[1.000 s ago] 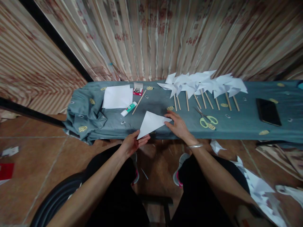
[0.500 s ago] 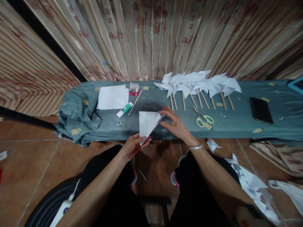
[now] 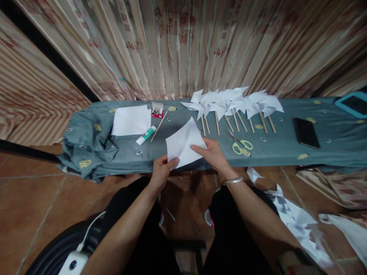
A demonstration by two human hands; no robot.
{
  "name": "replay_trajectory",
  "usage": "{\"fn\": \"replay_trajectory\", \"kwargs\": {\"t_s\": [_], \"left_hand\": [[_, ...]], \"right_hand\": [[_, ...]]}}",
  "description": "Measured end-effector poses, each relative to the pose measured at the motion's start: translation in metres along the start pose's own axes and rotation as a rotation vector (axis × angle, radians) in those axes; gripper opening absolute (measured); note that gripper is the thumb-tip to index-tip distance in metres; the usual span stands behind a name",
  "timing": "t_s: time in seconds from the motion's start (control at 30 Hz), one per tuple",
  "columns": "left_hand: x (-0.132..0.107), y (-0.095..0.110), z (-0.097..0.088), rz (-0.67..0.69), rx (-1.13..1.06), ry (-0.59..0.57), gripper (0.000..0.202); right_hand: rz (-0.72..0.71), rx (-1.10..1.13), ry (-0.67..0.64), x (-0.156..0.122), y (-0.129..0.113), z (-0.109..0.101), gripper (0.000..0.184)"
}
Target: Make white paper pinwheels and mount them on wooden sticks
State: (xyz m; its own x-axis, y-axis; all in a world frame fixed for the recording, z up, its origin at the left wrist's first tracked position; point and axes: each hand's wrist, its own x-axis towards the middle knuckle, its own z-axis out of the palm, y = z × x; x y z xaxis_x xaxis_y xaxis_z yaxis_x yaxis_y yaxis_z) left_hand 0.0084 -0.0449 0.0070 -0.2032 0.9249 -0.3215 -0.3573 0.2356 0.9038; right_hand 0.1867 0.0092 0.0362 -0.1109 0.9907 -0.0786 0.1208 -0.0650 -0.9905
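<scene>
A white sheet of paper (image 3: 185,143), opened out with a faint crease, is held between both hands over the bench's front edge. My left hand (image 3: 162,171) pinches its lower left edge, thumb on top. On the right edge, my right hand (image 3: 211,153) grips with the thumb pressed on the paper; its other fingers are partly hidden beneath. Left of the sheet lie a glue stick (image 3: 145,135), a thin wooden stick (image 3: 159,126) and a stack of white paper (image 3: 131,120). Scissors with light green handles (image 3: 241,143) rest to the right.
Several paper pinwheels (image 3: 231,102) on sticks line the bench's back. A small red box (image 3: 157,110) sits beside the paper stack. A phone (image 3: 306,132) and a blue-framed tablet (image 3: 354,105) lie on the right. More folded paper (image 3: 301,223) is on the floor near my right leg.
The paper has gone from a folded triangle to an opened sheet. My right hand has shifted its hold onto the right edge, thumb on top; my left hand still grips the lower left.
</scene>
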Motion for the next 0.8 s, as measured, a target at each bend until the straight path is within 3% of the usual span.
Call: {"fn": "replay_trajectory", "kwargs": {"t_s": [0.23,0.37,0.43,0.5,0.6,0.8], "left_hand": [[0.001,0.003,0.010,-0.013,0.019,0.038,0.040],[0.008,0.012,0.012,0.012,-0.011,0.092,0.044],[0.014,0.020,0.013,0.040,-0.029,0.109,0.046],[0.021,0.029,0.017,0.084,-0.046,0.101,0.046],[0.032,0.040,0.026,0.139,-0.088,0.058,0.045],[0.042,0.041,0.050,0.113,-0.221,0.030,0.044]], "right_hand": [[-0.159,-0.218,0.072,0.003,0.004,-0.005,0.031],[-0.246,-0.315,0.164,0.007,-0.004,-0.044,0.042],[-0.185,-0.713,0.331,0.006,-0.008,-0.075,0.035],[0.044,-1.179,0.353,0.002,-0.008,-0.103,0.033],[0.153,-1.286,0.339,-0.007,-0.003,-0.126,0.029],[0.180,-1.480,0.234,-0.015,0.011,-0.125,0.028]]}}
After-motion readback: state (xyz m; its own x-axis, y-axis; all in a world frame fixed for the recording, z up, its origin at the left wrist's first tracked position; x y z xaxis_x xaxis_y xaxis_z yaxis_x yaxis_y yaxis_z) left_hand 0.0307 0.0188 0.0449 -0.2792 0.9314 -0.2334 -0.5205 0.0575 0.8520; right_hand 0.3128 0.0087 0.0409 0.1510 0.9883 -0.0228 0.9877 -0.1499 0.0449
